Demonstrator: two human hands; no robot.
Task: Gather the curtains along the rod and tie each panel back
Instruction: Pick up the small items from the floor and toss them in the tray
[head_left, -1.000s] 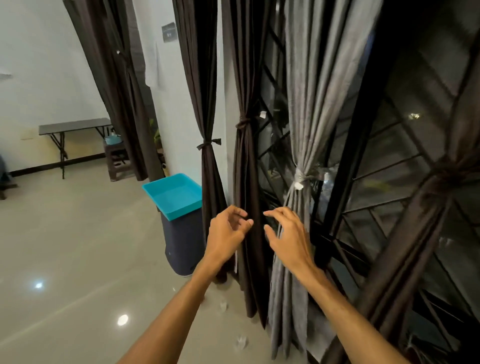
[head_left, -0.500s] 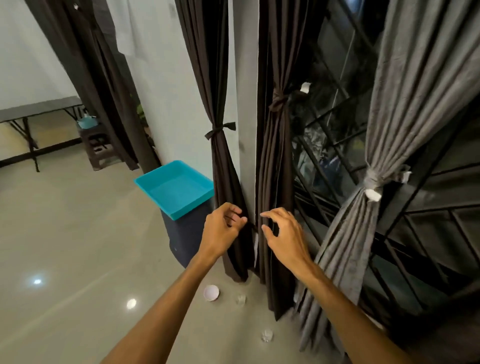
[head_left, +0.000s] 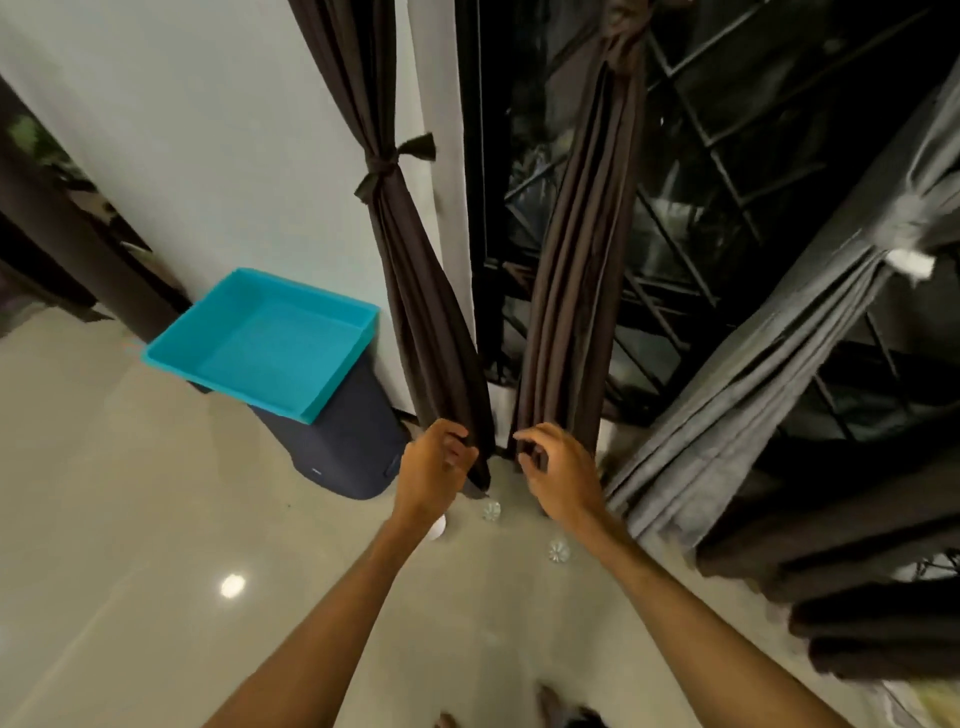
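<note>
Two dark brown curtain panels hang in front of me. The left brown panel is bound by a knotted tie. The right brown panel is bunched by a knot near the top edge. My left hand grips the bottom edge of the left panel. My right hand curls its thumb and fingers at the hem of the right panel and seems to pinch it. A grey panel at the right is tied with a pale band.
A teal tray sits on a dark bin to the left of the curtains. Small clear cups and a white lid lie on the tiled floor. A black window grille stands behind the panels, with more dark fabric at the lower right.
My view has tilted down and moved closer. Both hands have dropped from mid-height, where they held nothing, to the bottom hems of the two brown panels.
</note>
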